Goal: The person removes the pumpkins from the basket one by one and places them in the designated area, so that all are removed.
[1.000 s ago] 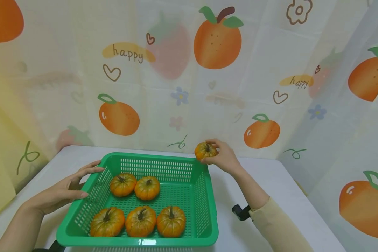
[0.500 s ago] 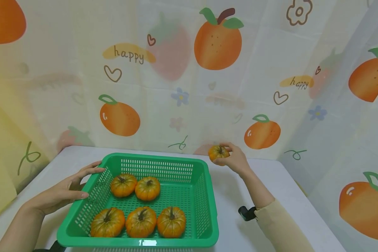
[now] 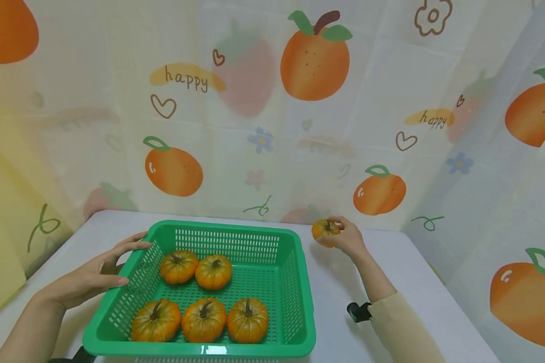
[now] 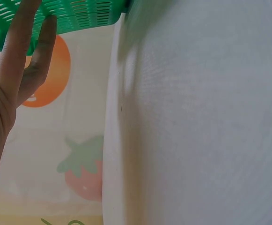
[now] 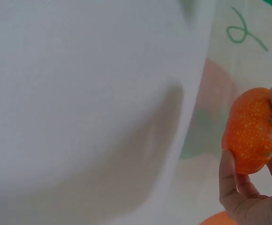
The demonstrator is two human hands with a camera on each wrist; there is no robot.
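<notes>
My right hand [image 3: 351,241] grips a small orange pumpkin [image 3: 323,233] between thumb and fingers, right of the basket's far right corner. In the right wrist view the same pumpkin [image 5: 250,129] is held above the table, its stem partly hidden by the hand. A green plastic basket [image 3: 200,349] stands on the table, with several small pumpkins inside: two side by side toward the back left and three in a row along the front [image 3: 203,320]. My left hand [image 3: 88,275] rests on the basket's left side, fingers mostly extended; the left wrist view shows the fingers [image 4: 18,51] touching its wall.
A white-covered table [image 3: 368,312] extends right of the basket. Behind it hangs a curtain [image 3: 236,166] printed with oranges, strawberries and the word happy. A dark wrist camera [image 3: 359,312] sits at my right sleeve.
My right hand has carried the pumpkin from above the basket's far right corner to the right and lower, over the table. Left hand and basket have stayed put.
</notes>
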